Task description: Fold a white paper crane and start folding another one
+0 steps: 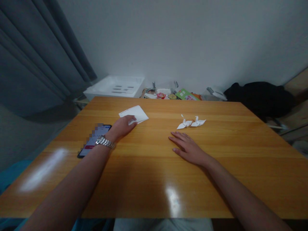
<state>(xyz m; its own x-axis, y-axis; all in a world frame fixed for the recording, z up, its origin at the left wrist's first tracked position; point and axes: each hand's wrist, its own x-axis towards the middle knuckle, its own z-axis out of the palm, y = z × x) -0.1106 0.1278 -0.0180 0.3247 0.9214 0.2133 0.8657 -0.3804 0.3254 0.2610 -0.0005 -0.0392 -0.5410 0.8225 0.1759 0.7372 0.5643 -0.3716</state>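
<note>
My left hand (121,127), with a metal watch on its wrist, reaches over the wooden table (154,179) and rests its fingers on the near edge of a small white notepad (135,113); the fingers curl onto the pad. My right hand (187,148) lies flat on the table with fingers stretched out, holding nothing. Just beyond its fingertips sit two white folded paper cranes (191,123), side by side and not touched.
A phone (94,143) with a lit screen lies beside my left wrist. Behind the table stand a white plastic tray (115,86), some colourful packets (176,95) and a black bag (260,98). A grey curtain (36,57) hangs at left.
</note>
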